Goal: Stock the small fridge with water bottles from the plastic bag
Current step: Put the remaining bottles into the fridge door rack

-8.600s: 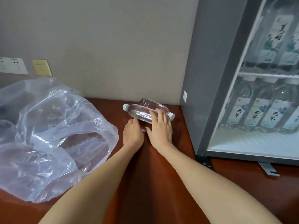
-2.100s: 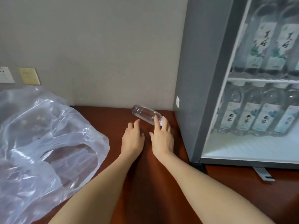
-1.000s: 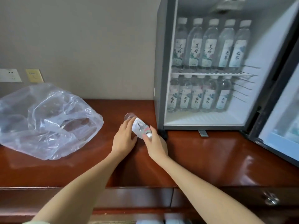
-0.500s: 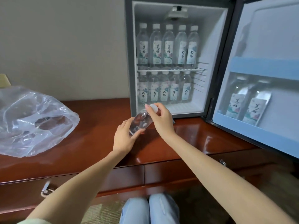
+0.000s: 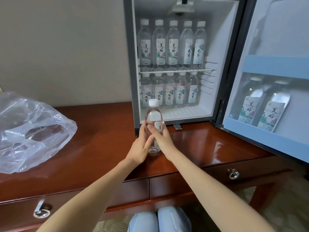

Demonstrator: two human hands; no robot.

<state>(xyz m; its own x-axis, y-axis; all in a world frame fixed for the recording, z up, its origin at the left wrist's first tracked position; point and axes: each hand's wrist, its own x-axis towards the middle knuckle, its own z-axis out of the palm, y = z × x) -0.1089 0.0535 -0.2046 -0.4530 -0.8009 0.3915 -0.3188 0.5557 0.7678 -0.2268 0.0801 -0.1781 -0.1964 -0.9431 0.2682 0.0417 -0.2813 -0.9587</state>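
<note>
Two hands, your left hand (image 5: 142, 146) and right hand (image 5: 163, 139), are gripping the water bottle (image 5: 153, 122), now upright, no longer tilted, facing the open fridge (image 5: 128, 64); shelving is probably coming.

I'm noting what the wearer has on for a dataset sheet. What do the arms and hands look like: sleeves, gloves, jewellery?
The left forearm and right forearm are bare right to the frame edge; no sleeve shows. The left hand and right hand wear no gloves, and no ring, watch or bracelet is visible on fingers or wrists. Light blue jeans show at the knees below.
</note>
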